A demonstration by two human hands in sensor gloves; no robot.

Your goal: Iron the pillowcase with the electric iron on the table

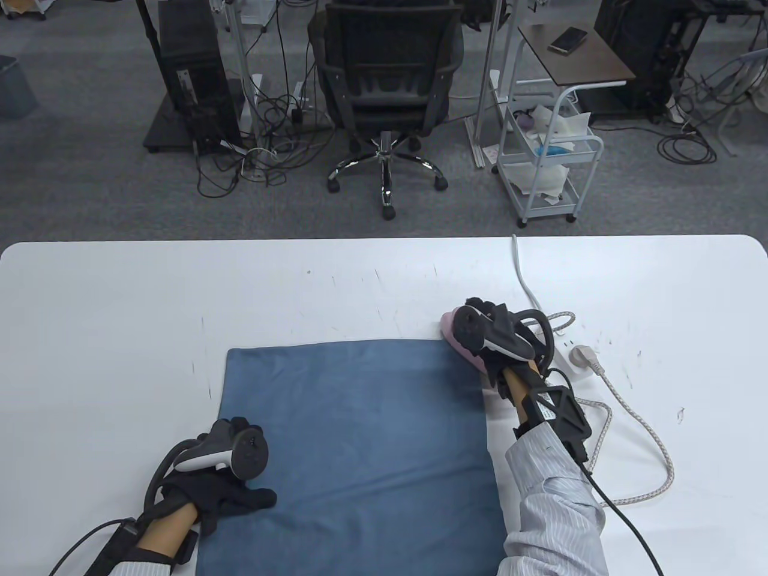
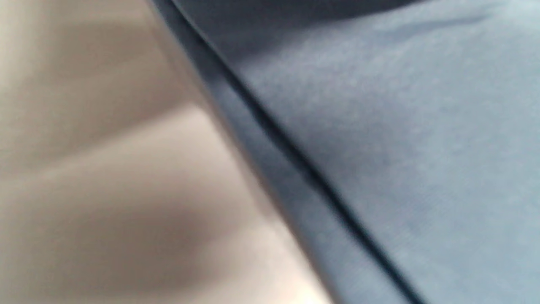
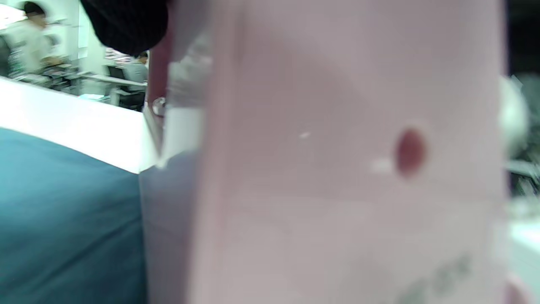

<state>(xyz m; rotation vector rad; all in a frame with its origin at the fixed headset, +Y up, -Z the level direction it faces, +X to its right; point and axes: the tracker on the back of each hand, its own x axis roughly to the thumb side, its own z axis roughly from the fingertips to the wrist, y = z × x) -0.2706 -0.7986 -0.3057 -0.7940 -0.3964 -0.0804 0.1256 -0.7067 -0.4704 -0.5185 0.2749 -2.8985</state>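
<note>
Table view: right hand grips the mostly hidden pink iron; left hand rests flat on pillowcase.

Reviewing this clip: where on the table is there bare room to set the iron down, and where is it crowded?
Bare table runs left of the pillowcase and along the far edge behind it. Another bare patch lies at the far right, beyond the braided cord. The crowded area is right of the pillowcase: the right hand with the iron, the power strip, its plug and looping cords.
</note>
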